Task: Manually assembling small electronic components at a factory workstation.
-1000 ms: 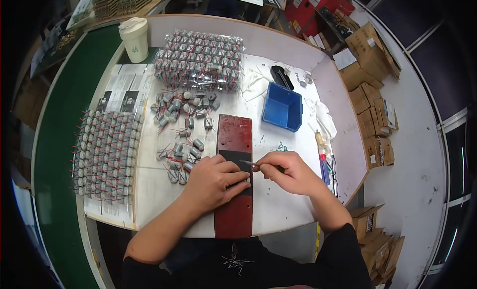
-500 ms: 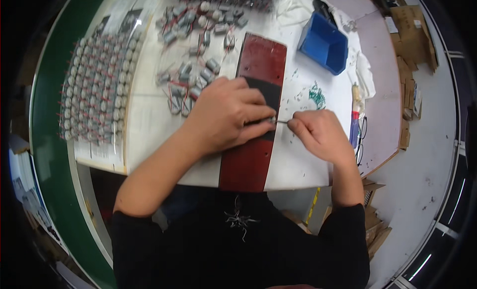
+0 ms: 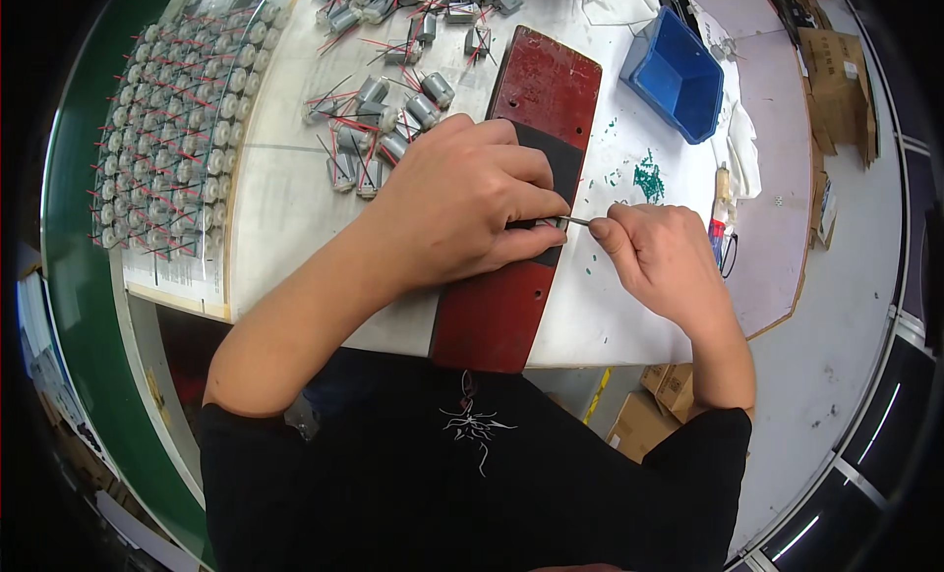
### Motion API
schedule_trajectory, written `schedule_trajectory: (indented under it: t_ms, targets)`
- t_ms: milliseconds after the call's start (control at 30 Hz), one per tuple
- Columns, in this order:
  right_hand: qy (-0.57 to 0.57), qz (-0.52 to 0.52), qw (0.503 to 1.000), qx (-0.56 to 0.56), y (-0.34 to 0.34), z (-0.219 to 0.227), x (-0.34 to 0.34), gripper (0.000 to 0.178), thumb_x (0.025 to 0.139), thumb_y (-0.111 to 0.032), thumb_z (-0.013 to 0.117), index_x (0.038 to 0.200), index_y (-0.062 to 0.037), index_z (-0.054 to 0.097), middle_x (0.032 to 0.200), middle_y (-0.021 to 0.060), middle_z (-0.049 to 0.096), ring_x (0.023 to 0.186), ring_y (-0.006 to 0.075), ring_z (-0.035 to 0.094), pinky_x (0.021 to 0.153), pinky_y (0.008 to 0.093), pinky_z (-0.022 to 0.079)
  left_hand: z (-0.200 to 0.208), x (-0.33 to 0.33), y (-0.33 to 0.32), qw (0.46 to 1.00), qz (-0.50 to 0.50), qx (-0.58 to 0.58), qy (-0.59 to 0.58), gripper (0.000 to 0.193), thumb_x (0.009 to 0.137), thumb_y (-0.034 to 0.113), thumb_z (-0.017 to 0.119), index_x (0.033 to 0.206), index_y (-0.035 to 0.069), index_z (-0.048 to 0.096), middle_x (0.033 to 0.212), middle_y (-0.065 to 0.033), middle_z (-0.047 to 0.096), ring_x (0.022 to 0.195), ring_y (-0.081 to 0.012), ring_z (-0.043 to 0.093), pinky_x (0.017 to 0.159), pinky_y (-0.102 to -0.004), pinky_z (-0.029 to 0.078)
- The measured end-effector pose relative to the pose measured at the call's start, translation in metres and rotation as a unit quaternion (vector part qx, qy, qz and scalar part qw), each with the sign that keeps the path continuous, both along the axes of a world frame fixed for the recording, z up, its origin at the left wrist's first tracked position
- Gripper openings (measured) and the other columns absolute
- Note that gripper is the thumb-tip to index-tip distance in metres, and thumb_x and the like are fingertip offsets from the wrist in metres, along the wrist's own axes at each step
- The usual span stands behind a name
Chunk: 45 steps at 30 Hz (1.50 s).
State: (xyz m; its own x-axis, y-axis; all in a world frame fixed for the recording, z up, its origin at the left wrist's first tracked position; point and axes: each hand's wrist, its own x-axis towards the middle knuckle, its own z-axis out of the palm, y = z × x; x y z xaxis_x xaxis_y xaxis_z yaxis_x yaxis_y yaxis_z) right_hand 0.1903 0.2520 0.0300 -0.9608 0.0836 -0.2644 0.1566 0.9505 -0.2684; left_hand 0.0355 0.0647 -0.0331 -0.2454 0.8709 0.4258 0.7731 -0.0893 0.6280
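Near edge of the bench point(image 3: 610, 316): left hand point(image 3: 462, 203) pins a small motor point(image 3: 544, 222) on the red board point(image 3: 521, 189), fingers closed over it, steadying it. Right hand point(image 3: 659, 257) pinches a thin metal tool point(image 3: 578, 220), its tip at the motor's end. Beyond: loose motors point(image 3: 393, 115), then a blue bin point(image 3: 674, 76) toward the far right corner.

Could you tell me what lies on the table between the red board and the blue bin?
In the head view, between the red board and the blue bin, only the white table top shows, sprinkled with small green scraps.
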Motion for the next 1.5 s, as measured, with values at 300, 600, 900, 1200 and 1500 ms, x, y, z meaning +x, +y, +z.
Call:
schedule_trajectory:
  t_ms: [300, 600, 900, 1200, 1500]
  targets:
    - [-0.02, 0.033, 0.995, 0.093, -0.004, -0.003, -0.003, 0.038, 0.104, -0.026, 0.052, 0.073, -0.0032, 0.056, 0.057, 0.0148, 0.054, 0.054, 0.0379, 0.056, 0.054, 0.046, 0.045, -0.002, -0.001, 0.0, 1.0, -0.003, 0.005, -0.001, 0.017, 0.078, 0.029, 0.081, 0.089, 0.016, 0.079, 0.089, 0.0054, 0.069, 0.085, -0.0188, 0.061, 0.075, -0.0352, 0.046]
    - [-0.042, 0.025, 0.998, 0.051, -0.001, -0.012, -0.001, 0.039, 0.104, -0.025, 0.05, 0.074, -0.0023, 0.058, 0.058, 0.0183, 0.055, 0.056, 0.0406, 0.056, 0.057, 0.0484, 0.047, -0.002, 0.0, 0.001, 1.0, -0.005, 0.006, 0.005, 0.018, 0.078, 0.029, 0.081, 0.089, 0.014, 0.079, 0.089, 0.0049, 0.069, 0.087, -0.019, 0.062, 0.075, -0.0356, 0.047]
    - [-0.096, 0.033, 0.995, 0.008, 0.002, 0.005, -0.007, 0.038, 0.104, -0.023, 0.05, 0.076, -0.0021, 0.064, 0.059, 0.02, 0.056, 0.057, 0.0412, 0.057, 0.058, 0.0482, 0.047, -0.001, 0.002, 0.0, 0.999, -0.007, 0.021, 0.042, 0.018, 0.079, 0.028, 0.08, 0.087, 0.012, 0.076, 0.088, 0.0024, 0.067, 0.087, -0.0192, 0.061, 0.076, -0.0352, 0.048]
    - [-0.058, 0.031, 0.996, 0.068, -0.005, -0.007, 0.003, 0.039, 0.104, -0.025, 0.051, 0.074, -0.0022, 0.062, 0.059, 0.0184, 0.057, 0.058, 0.0399, 0.058, 0.057, 0.0469, 0.047, -0.001, 0.003, 0.001, 0.997, -0.015, 0.027, 0.071, 0.017, 0.08, 0.026, 0.079, 0.085, 0.01, 0.075, 0.084, 0.0006, 0.065, 0.086, -0.0196, 0.061, 0.076, -0.0344, 0.048]
    - [-0.055, 0.028, 0.996, 0.059, -0.003, -0.004, -0.006, 0.039, 0.104, -0.025, 0.05, 0.074, -0.0028, 0.061, 0.059, 0.0183, 0.057, 0.057, 0.0405, 0.058, 0.058, 0.0477, 0.048, -0.003, 0.002, 0.001, 0.999, -0.018, 0.04, 0.018, 0.019, 0.08, 0.025, 0.079, 0.088, 0.008, 0.076, 0.086, -0.0008, 0.066, 0.087, -0.0208, 0.061, 0.079, -0.0355, 0.048]
